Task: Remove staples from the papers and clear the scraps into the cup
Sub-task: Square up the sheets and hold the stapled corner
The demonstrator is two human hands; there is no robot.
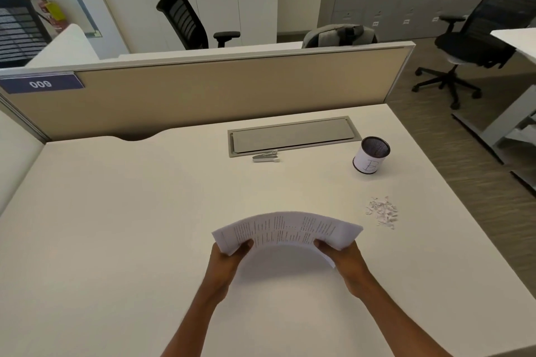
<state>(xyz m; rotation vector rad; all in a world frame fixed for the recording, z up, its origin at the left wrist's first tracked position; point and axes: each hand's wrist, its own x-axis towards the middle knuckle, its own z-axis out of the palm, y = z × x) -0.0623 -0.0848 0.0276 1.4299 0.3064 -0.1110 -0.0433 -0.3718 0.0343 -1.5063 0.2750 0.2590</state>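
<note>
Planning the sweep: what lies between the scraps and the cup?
Nothing: in the head view the desk is bare between the scraps and the cup. The stapler lies well off that line, on the left.

The white desk [116, 240] carries a stapler [265, 157] far, a cup [371, 155] and scraps [382, 211] right.

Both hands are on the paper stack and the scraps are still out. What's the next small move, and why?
Probably lower the papers flat onto the desk and let go. The left hand and right hand both grip the bowed stack, so neither is free, while the scraps lie loose beside the cup and the staple remover lies untouched further back.
</note>
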